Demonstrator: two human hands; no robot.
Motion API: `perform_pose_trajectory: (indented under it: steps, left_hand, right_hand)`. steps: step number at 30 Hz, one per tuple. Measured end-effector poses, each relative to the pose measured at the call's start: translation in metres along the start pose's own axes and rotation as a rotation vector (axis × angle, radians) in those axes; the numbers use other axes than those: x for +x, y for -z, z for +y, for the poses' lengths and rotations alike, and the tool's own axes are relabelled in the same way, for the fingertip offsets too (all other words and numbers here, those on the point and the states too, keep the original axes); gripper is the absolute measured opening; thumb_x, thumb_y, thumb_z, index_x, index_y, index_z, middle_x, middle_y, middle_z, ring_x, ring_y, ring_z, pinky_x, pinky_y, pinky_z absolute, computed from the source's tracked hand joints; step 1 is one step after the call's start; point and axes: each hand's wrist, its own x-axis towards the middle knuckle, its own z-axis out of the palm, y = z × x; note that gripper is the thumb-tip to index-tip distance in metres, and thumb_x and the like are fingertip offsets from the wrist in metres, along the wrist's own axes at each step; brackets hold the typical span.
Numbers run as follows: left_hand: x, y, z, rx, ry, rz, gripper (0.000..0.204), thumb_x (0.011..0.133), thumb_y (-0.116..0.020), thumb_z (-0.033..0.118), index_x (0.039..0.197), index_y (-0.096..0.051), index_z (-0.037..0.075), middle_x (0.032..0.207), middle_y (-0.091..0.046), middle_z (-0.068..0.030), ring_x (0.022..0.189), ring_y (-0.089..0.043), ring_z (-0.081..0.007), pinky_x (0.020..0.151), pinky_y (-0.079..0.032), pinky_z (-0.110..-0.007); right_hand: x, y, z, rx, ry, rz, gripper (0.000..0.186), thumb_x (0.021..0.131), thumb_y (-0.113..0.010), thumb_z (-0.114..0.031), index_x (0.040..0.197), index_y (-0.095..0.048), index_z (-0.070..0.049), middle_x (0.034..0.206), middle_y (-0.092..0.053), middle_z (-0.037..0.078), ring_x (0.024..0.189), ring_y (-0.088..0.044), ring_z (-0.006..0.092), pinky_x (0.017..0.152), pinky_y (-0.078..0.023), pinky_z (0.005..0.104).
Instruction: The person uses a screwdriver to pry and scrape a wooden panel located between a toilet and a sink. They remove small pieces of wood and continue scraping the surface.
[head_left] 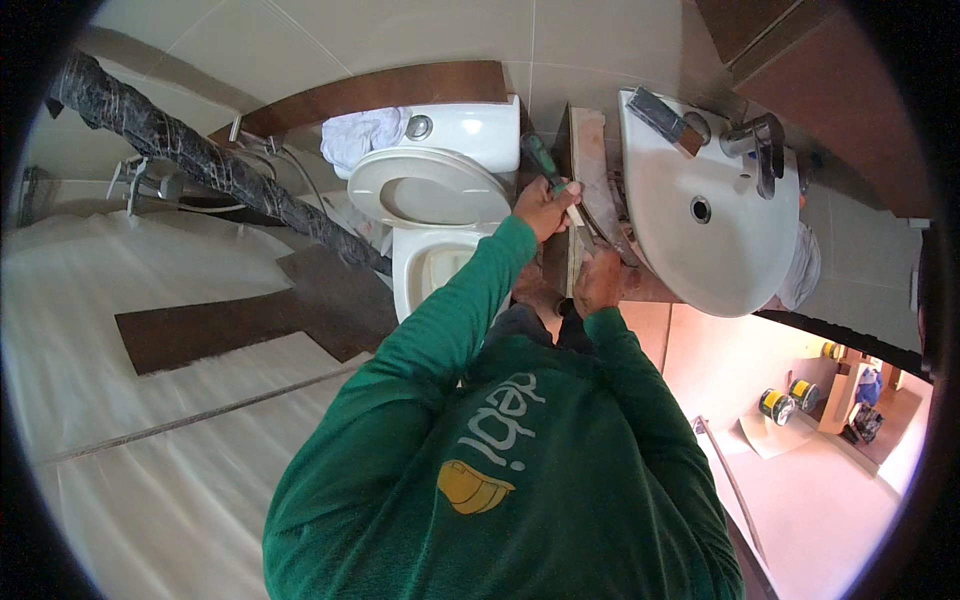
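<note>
A green-handled hand tool (539, 155) sits between the toilet and the basin, its long axis slanting from upper left to lower right. The rounded, dark green handle points up and away from the person; past the thumb, a flat, pale piece slants toward the lower right, though whether it belongs to the tool is unclear. The left hand (546, 208) is closed around the tool, with much of the handle standing beyond the fist.

Below and to the right, the right hand (598, 280) is curled near the lower end of a narrow, pale-edged wooden panel (590, 150); I cannot tell whether it grips anything.

To the left is a glossy white ceramic toilet (500, 130), a crumpled white cloth (362, 138) on its tank. To the right, a flat brush (660, 118) rests on the smooth, rounded washbasin (700, 260), beside the metal faucet (766, 150).
</note>
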Motion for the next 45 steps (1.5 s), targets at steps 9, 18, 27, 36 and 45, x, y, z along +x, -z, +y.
perform_pose_trajectory:
  steps: [9, 18, 27, 36, 45]
  left_hand:
    - [0.03, 0.022, -0.029, 0.02, 0.049, 0.114, 0.032, 0.104, -0.063, 0.019, 0.119, -0.051, -0.007, 0.092, -0.075, -0.0141, 0.057, -0.06, -0.0132, 0.047, -0.049, -0.029]
    - [0.065, 0.031, -0.018, 0.113, 0.093, 0.161, 0.04, 0.101, -0.071, 0.029, 0.127, -0.058, 0.001, 0.095, -0.069, -0.0051, 0.063, -0.062, -0.0137, 0.05, -0.057, -0.032]
    - [0.112, 0.034, 0.005, 0.271, -0.009, 0.32, 0.027, 0.099, -0.07, 0.014, 0.111, -0.057, -0.006, 0.089, -0.072, -0.0137, 0.062, -0.067, -0.0199, 0.056, -0.06, -0.034]
    - [0.131, 0.024, -0.016, -0.02, -0.042, 0.446, 0.032, 0.099, -0.067, 0.007, 0.122, -0.055, -0.011, 0.093, -0.072, -0.015, 0.077, -0.072, -0.0191, 0.062, -0.057, -0.033]
    - [0.05, 0.025, 0.004, 0.228, -0.088, 0.334, 0.036, 0.105, -0.06, 0.031, 0.125, -0.061, 0.001, 0.074, -0.06, -0.0055, 0.059, -0.06, -0.0164, 0.049, -0.052, -0.033]
  right_hand:
    - [0.007, 0.019, -0.024, -0.057, 0.066, -0.069, 0.045, 0.099, -0.062, -0.035, 0.13, -0.058, -0.002, 0.127, -0.063, 0.02, 0.12, -0.057, 0.0406, 0.095, -0.046, 0.057]
    - [0.01, 0.024, -0.027, -0.153, 0.035, -0.136, 0.04, 0.096, -0.066, -0.025, 0.128, -0.061, -0.001, 0.125, -0.061, 0.021, 0.118, -0.056, 0.0428, 0.101, -0.047, 0.051]
    - [0.028, 0.018, -0.034, -0.31, 0.052, -0.179, 0.049, 0.091, -0.065, -0.027, 0.134, -0.058, -0.004, 0.131, -0.058, 0.016, 0.123, -0.055, 0.0368, 0.101, -0.049, 0.0509]
    - [0.028, 0.016, -0.029, -0.306, 0.079, -0.21, 0.055, 0.089, -0.065, -0.025, 0.14, -0.058, -0.005, 0.139, -0.056, 0.015, 0.127, -0.054, 0.0351, 0.104, -0.047, 0.0517]
    - [0.018, 0.012, -0.005, 0.003, 0.081, -0.071, 0.018, 0.097, -0.058, -0.012, 0.109, -0.065, -0.001, 0.124, -0.064, 0.023, 0.118, -0.059, 0.0433, 0.101, -0.048, 0.0494]
